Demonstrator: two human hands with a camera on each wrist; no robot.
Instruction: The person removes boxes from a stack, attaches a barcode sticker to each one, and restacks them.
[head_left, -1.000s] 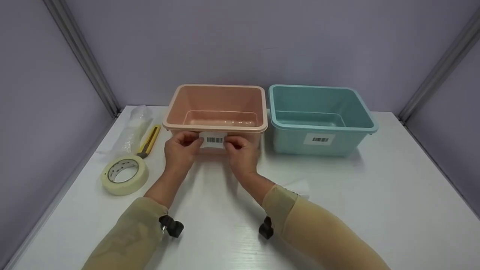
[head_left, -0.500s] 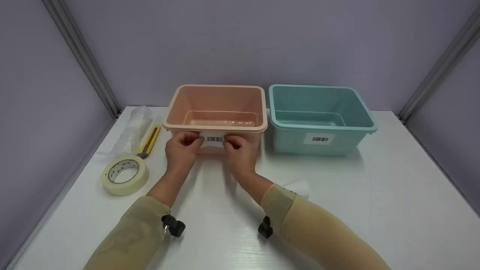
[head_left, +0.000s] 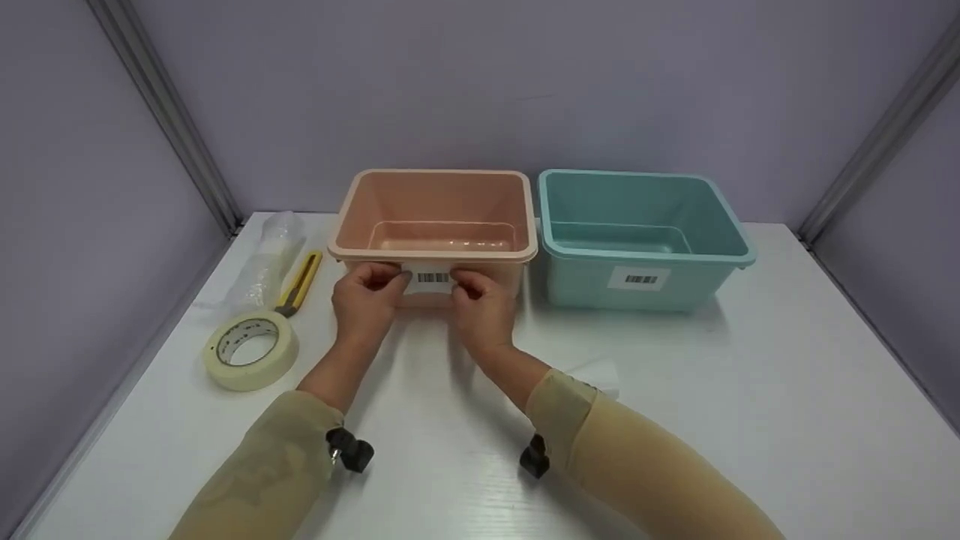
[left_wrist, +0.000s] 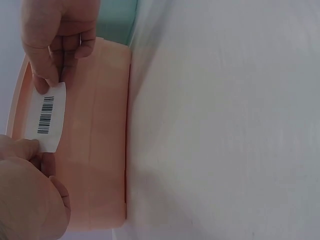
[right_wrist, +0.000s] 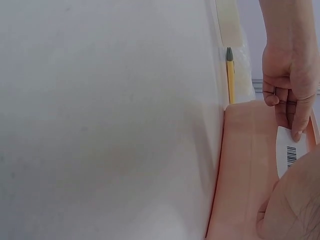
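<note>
Now both hands, left hand point(head_left: 365, 300) and right hand point(head_left: 484, 306), pinch the barcode label point(head_left: 430, 278) between them against the pink bin point(head_left: 435, 247).

A: Where can we pass a hand? The pink bin point(head_left: 435, 217) and the teal bin point(head_left: 637, 232) stand almost touching, so the gap between those 2 is too narrow.

B: In front we see bare surface point(head_left: 712, 420), open from the teal bin to the near edge. Our left hand point(head_left: 365, 300) and right hand point(head_left: 484, 309) block the pink bin's front wall, each with a grip on the barcode label point(head_left: 431, 279).

A: On the left we meet 3 obstacles: the tape roll point(head_left: 250, 349), the yellow knife point(head_left: 299, 282) and the plastic wrap point(head_left: 266, 259), crowded against the wall.
</note>
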